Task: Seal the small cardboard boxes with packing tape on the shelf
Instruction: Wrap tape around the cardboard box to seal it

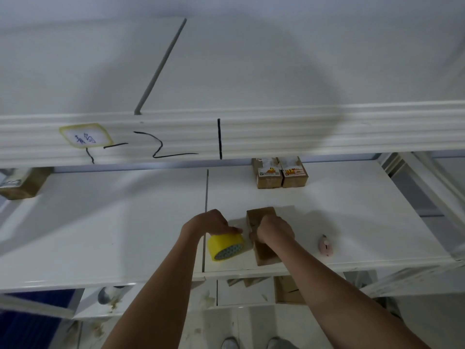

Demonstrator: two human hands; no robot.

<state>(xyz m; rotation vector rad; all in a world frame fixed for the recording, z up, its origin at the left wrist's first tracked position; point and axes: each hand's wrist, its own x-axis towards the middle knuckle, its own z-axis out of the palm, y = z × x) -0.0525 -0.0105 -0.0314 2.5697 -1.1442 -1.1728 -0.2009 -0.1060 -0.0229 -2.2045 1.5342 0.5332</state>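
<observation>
far left: a brown box [21, 183] half hidden at the shelf's back | left hand [214, 222] holds the yellow tape roll [225, 244] on the white shelf [125, 222] | right hand [273, 229] grips the small box [261, 235] beside the roll (near the front edge) | behind: two labelled boxes [281, 173] | right: a pink toy [325, 245]

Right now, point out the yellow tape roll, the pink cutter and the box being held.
yellow tape roll [224, 244]: head view, outer yellow band.
pink cutter [326, 246]: head view, body.
box [267, 253]: head view, near top face.
</observation>
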